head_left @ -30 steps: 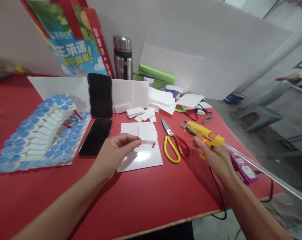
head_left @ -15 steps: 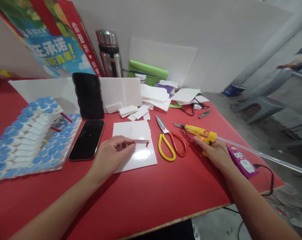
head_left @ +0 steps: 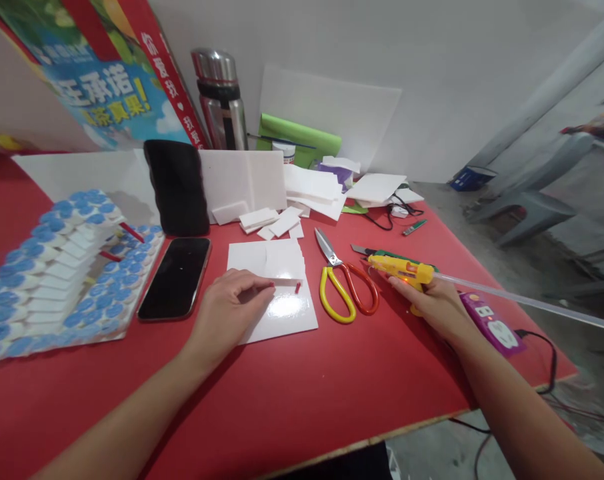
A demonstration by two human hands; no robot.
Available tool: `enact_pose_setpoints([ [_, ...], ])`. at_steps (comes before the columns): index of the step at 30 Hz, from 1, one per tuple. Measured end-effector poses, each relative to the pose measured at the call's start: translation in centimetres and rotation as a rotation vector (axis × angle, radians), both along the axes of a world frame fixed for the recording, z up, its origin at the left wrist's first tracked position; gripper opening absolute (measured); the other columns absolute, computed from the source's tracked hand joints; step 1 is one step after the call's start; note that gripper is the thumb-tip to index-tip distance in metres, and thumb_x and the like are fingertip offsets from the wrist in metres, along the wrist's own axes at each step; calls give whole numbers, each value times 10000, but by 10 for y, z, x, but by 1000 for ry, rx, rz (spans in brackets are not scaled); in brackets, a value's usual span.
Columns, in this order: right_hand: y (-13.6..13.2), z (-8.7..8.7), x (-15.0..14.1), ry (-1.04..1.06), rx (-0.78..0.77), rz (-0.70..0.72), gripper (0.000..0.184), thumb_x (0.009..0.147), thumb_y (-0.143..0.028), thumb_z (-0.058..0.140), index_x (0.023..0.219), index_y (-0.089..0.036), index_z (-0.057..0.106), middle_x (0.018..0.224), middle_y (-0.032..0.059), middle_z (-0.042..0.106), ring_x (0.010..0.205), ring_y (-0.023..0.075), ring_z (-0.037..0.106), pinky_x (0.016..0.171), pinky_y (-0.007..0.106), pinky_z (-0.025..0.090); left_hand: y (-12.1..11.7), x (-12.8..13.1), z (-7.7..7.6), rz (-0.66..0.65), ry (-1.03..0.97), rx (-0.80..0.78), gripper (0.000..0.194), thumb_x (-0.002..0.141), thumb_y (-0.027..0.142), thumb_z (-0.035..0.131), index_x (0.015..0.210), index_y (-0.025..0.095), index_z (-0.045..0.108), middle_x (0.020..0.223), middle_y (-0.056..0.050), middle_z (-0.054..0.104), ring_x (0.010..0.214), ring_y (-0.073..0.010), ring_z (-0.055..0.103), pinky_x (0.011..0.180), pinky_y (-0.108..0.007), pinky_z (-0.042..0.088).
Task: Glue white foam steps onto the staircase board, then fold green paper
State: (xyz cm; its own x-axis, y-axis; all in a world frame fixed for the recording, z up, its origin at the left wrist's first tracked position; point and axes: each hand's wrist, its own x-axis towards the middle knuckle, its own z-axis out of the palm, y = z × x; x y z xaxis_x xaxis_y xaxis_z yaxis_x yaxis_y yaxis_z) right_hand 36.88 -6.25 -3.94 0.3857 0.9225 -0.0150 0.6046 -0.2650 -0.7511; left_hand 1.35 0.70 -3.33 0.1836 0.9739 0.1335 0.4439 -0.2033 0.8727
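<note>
My left hand (head_left: 235, 300) is closed in a pinch at the left end of a thin white strip on a small white board piece (head_left: 292, 320), with a small red stick (head_left: 272, 285) showing at its fingertips. Another short red stick (head_left: 298, 288) stands under the strip's right end. In my right hand (head_left: 435, 308) is a yellow hot glue gun (head_left: 401, 268), a long clear glue stick (head_left: 522, 303) running out of its back. A green utility knife (head_left: 389, 254) lies just behind the gun. Between the hands rest scissors (head_left: 343, 283) with yellow and red handles.
Left of my hand are a phone (head_left: 175, 279), a black upright stand (head_left: 177, 188) and a model with white steps and blue discs (head_left: 97, 293). White offcuts (head_left: 285, 222), a steel flask (head_left: 222, 100) and a green roll (head_left: 302, 137) stand behind. A purple power strip (head_left: 492, 325) lies right.
The glue gun has shifted slightly toward me, and more of the green knife shows behind it. My left hand keeps its pinch at the strip. The whole view has moved a little.
</note>
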Motion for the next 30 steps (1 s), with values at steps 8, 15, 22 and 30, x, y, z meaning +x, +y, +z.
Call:
enact_pose_setpoints([
  [8, -2, -5, 0, 81, -10, 1, 538, 878, -583, 726, 1242, -194, 801, 1041, 85, 819, 852, 268, 738, 629, 315, 556, 0, 0, -5, -2, 39, 38, 82, 829, 318, 757, 781, 279, 811, 820, -39, 753, 853, -248, 622, 853, -386, 431],
  [15, -2, -9, 1, 61, -26, -45, 556, 841, -605, 757, 1168, -160, 818, 858, 70, 799, 671, 221, 676, 528, 294, 483, 0, 1, -4, 21, 104, 80, 111, 857, 315, 727, 782, 255, 782, 792, -24, 731, 817, -229, 626, 811, -368, 452],
  [22, -2, -7, -1, 117, 3, -35, 528, 843, -573, 768, 1210, -196, 811, 1085, 87, 823, 912, 287, 751, 651, 312, 571, 1, -1, -11, 26, 148, 111, 146, 863, 349, 702, 799, 242, 777, 801, -16, 734, 824, -224, 640, 816, -381, 470],
  [30, -2, -10, 4, 76, -57, -75, 556, 834, -586, 770, 1232, -199, 806, 1109, 92, 824, 952, 314, 761, 613, 306, 571, 2, -3, -12, 10, 171, 136, 175, 868, 372, 677, 790, 247, 771, 806, -18, 750, 834, -228, 650, 811, -396, 487],
])
